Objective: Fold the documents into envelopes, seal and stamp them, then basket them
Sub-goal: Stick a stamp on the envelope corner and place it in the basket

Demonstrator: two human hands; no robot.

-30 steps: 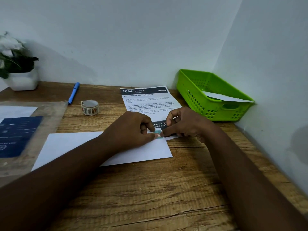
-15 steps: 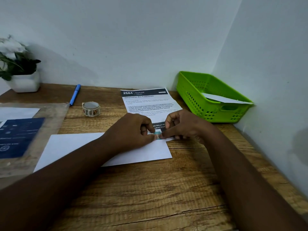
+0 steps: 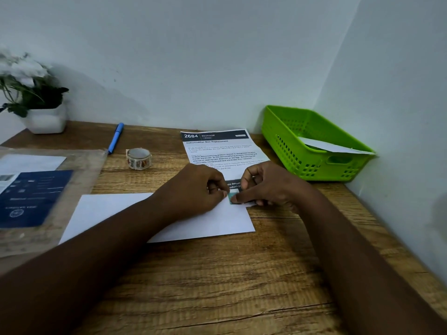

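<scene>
A white envelope (image 3: 225,221) lies flat on the wooden desk (image 3: 217,286). At its far right corner sits a small teal stamp (image 3: 231,197). My left hand (image 3: 193,189) and my right hand (image 3: 268,187) meet at that corner, fingers curled, their tips pinching and pressing the stamp against the envelope. A printed document (image 3: 217,148) headed "2684" lies just beyond, its near end under my hands. The green basket (image 3: 290,146) stands at the far right by the wall with one white envelope (image 3: 331,146) inside.
A roll of stamp tape (image 3: 138,158) and a blue pen (image 3: 115,138) lie at the back left. A clear plastic sleeve (image 3: 79,189) with a dark blue card and papers covers the left side. A potted plant (image 3: 36,102) is in the far left corner. Walls close the back and right.
Both hands stay at the envelope's corner on the stamp, with only small finger shifts. The view has tilted slightly.
</scene>
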